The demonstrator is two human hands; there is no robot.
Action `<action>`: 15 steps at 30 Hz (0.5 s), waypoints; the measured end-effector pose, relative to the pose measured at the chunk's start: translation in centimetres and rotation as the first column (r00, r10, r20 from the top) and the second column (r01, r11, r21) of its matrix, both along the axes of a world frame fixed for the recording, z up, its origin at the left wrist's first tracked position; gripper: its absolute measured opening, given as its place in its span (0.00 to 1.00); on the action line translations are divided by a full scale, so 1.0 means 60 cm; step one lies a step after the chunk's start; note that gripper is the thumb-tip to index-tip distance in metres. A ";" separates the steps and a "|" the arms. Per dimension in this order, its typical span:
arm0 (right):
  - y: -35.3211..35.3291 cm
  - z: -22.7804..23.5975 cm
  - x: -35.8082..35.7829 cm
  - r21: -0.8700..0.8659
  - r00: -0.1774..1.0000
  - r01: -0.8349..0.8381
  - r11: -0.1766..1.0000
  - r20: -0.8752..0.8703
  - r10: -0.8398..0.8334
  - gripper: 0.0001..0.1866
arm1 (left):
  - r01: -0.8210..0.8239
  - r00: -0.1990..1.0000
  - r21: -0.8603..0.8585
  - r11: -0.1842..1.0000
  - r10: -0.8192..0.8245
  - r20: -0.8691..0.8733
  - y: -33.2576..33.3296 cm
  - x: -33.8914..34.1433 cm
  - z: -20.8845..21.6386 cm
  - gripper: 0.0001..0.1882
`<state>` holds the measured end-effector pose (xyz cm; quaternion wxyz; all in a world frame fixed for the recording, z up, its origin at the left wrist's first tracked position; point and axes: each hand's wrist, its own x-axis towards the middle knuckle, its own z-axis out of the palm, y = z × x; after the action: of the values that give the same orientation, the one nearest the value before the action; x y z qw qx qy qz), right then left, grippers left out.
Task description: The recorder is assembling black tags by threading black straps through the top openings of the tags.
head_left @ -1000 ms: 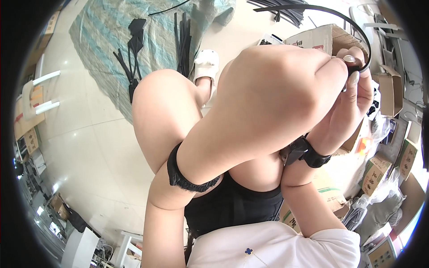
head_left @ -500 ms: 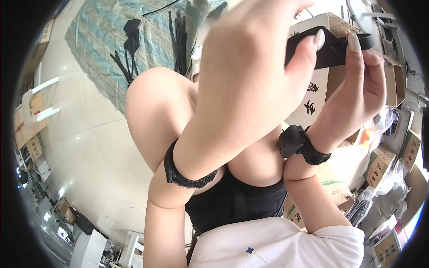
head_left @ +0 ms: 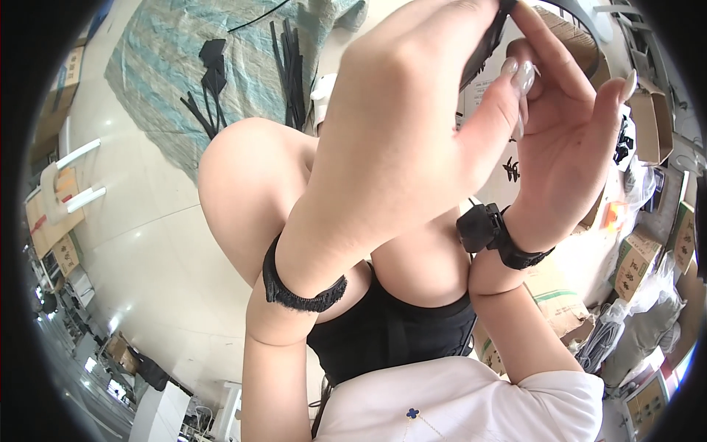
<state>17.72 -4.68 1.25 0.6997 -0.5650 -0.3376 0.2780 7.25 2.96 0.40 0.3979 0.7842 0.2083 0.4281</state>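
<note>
A black flat piece with a narrow strap (head_left: 484, 53) is held up at the upper right, largely hidden behind my hands. My left hand (head_left: 420, 110) is closed on it, the thumb bent in toward the fingers. Facing it, my right hand (head_left: 563, 140) has one finger stretched up to the piece's top edge. Its other fingers curl inward beside my left thumb, and its thumb stands apart. From the top of the piece a thin black band (head_left: 595, 37) curves round behind my right hand. Both wrists wear black bands; the right one carries a small black block (head_left: 480, 228).
My bent knees (head_left: 247, 191) rise below the hands. A blue-green striped sheet (head_left: 162, 88) lies on the floor with black strips (head_left: 291, 74) and black flat pieces (head_left: 212, 62) on it. Cardboard boxes (head_left: 635, 258) and plastic bags (head_left: 659, 313) stand along the right.
The black piece has turned from lying flat to nearly edge-on and moved up and left. My right hand has turned its palm into view, its thumb spreading from its former pinch.
</note>
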 end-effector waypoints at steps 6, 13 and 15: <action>-0.020 0.015 0.036 0.143 0.849 -0.525 0.839 0.017 0.528 0.34 | 0.041 0.997 -0.181 0.983 -0.030 0.065 0.000 -0.004 -0.003 0.07; -0.038 -0.130 0.084 -0.307 0.972 -0.110 0.945 -0.231 0.038 0.13 | 0.188 0.981 -0.619 0.763 -0.117 0.155 0.019 -0.014 0.007 0.07; -0.038 -0.211 0.076 -0.472 0.968 -0.179 0.863 -0.243 0.068 0.14 | 0.203 0.977 -0.698 0.686 -0.099 0.187 0.030 -0.024 0.018 0.07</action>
<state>22.28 -6.95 -11.42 0.5469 -0.6668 -0.2129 0.4593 5.80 4.78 1.51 0.7176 0.5523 0.2651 0.3313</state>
